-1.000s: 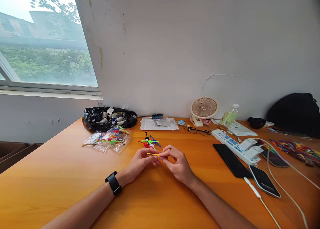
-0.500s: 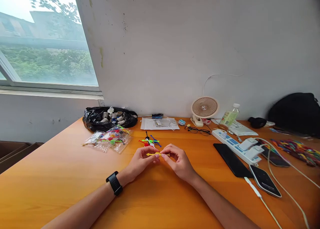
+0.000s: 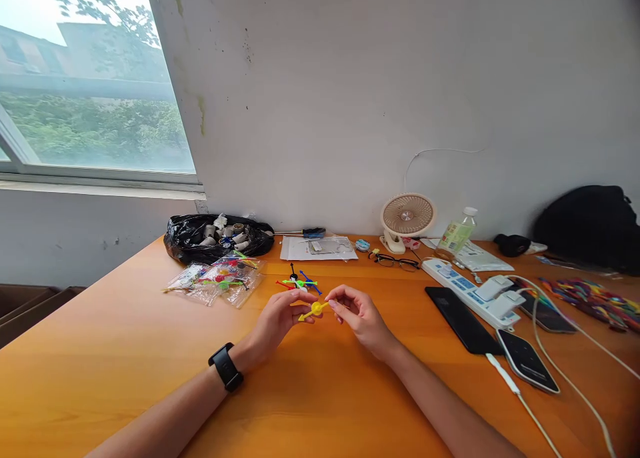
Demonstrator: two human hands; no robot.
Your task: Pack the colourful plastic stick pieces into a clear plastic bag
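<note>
My left hand [image 3: 278, 319] and my right hand [image 3: 361, 318] meet over the orange table [image 3: 125, 351], fingertips pinching a small yellow toy [image 3: 315, 309], a ball with thin arrow-like sticks. The toy is tilted, its left end lower. A black watch [image 3: 226, 367] sits on my left wrist. Just beyond the hands lies a small cluster of coloured stick pieces [image 3: 300, 283] in green, red, blue and black. Left of that cluster are clear plastic bags of coloured pieces [image 3: 216, 279].
A black plastic bag of small parts [image 3: 217, 236] lies at the back left. A small fan [image 3: 407, 218], glasses [image 3: 396, 261], a bottle [image 3: 457, 235], a power strip [image 3: 473, 291], phones [image 3: 527, 361] with cables and a black backpack [image 3: 593, 226] fill the right side.
The yellow toy went from lying level between my fingertips to tilted, its left end dropping. My right hand's fingers opened slightly and shifted a little to the right.
</note>
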